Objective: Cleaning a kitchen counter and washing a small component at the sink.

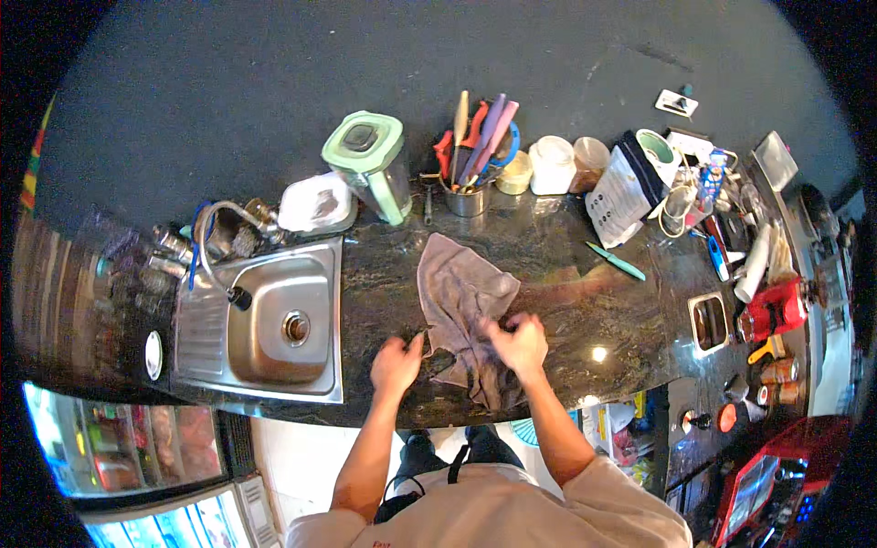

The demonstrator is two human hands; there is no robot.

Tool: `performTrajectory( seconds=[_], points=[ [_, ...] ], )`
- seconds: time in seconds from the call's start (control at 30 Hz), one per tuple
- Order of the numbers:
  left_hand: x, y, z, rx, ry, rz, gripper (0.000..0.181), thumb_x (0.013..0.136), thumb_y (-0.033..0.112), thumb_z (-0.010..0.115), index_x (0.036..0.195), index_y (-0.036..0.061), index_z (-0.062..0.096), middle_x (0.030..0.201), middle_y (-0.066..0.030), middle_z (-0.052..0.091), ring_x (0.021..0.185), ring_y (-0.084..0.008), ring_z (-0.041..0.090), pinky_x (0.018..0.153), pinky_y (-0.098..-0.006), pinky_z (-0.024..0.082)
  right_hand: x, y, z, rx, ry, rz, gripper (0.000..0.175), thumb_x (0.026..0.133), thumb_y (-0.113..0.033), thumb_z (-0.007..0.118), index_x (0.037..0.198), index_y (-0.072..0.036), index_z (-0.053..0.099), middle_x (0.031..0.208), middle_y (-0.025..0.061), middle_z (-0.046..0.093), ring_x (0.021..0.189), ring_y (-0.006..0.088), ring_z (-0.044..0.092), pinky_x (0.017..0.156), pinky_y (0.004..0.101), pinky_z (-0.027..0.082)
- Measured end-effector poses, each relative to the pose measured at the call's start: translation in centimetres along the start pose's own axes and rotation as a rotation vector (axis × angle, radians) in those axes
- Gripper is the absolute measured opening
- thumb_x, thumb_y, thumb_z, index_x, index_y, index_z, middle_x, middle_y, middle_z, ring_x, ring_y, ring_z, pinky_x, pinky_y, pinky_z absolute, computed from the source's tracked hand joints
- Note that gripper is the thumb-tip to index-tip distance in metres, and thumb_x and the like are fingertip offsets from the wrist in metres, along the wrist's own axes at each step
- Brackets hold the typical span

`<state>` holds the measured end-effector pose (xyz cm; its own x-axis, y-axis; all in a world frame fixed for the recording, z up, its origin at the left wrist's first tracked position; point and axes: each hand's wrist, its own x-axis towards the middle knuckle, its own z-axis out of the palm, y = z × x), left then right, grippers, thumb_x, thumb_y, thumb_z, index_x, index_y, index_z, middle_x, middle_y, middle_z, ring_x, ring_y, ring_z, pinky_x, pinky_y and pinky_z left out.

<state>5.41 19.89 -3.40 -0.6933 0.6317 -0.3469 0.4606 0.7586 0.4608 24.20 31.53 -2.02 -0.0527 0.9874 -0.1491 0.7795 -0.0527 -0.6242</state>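
Observation:
A crumpled greyish-mauve cloth (459, 294) lies on the dark marbled countertop (384, 281) in front of me. At its left edge is my left hand (397, 363), thumb raised and fingers curled; whether it pinches the cloth's corner is unclear. My right hand (522, 346) is over the cloth's right side, its fingers bent and blurred, so its hold on the fabric cannot be made out. Farther right on the counter rests a knife with a mint-green blade or cover (616, 262).
Left is a stainless steel sink (274, 370) with a flexible faucet (203, 253). Along the wall stand a green-lidded pitcher (370, 164), a metal utensil holder (468, 203), jars (552, 168) and a pouch (620, 198). A small steel inset bin (710, 323) is at right.

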Motion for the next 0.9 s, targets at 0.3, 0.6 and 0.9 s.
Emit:
performTrajectory(
  seconds=[0.3,0.6,0.9],
  points=[
    [6.0,3.7,4.7,-1.287,-0.288,-0.057,0.010,0.089,0.017,0.050,0.093,0.0101,0.057,0.090,-0.0042,0.063,0.085,-0.0209,0.060,0.075,-0.0332,0.047,4.8,1.5,-1.3,1.504,-0.366,0.153,0.014,0.074,0.002,0.057,0.075,-0.012,0.055,0.078,0.0005,0.061,0.076,0.0147,0.056,0.072,0.0292,0.044],
    [0.7,7.4,-5.1,-1.448,-0.260,0.224,0.017,0.082,0.000,0.061,0.092,0.0082,0.049,0.085,-0.0040,0.060,0.075,-0.0133,0.060,0.063,-0.0290,0.050,5.3,1.2,-7.7,1.591,-0.546,0.087,0.029,0.073,0.003,0.062,0.094,-0.012,0.049,0.082,0.0038,0.059,0.082,0.0189,0.059,0.072,0.0386,0.049],
    [-2.1,-1.9,-3.0,-0.884,-0.174,0.270,0.028,0.078,-0.004,0.067,0.098,0.0035,0.049,0.071,-0.0051,0.059,0.066,-0.0098,0.055,0.058,-0.0253,0.043,2.0,10.7,-5.0,0.431,-0.729,0.032,0.073,0.060,-0.014,0.077,0.125,0.002,0.048,0.113,0.0196,0.059,0.104,0.0288,0.056,0.090,0.0344,0.043]
  ],
)
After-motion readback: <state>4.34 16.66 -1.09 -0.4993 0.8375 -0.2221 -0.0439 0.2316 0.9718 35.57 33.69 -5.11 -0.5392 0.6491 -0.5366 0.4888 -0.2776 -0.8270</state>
